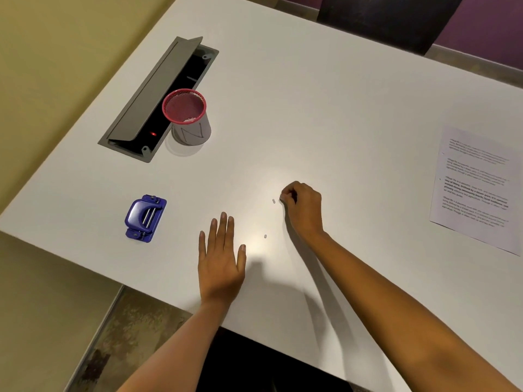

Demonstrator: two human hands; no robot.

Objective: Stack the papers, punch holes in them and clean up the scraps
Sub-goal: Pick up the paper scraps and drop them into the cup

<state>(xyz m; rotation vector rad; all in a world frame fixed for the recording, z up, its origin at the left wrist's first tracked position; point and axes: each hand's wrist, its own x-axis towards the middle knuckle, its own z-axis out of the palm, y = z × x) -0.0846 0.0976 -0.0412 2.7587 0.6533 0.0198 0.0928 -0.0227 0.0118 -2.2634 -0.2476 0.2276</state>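
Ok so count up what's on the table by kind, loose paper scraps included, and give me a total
Hole punch, blue: 1
Mesh cup with a red rim: 1
Stack of printed papers: 1
Loose paper scraps on the table: 2, one beside the right hand, one nearer the left hand
Total: 5
Any scrap pinched in the right hand's fingers is hidden.

We look from head height, forward and steeply down onto the bench (pixel 311 108). Our one wide view sits close, both forearms entering from below.
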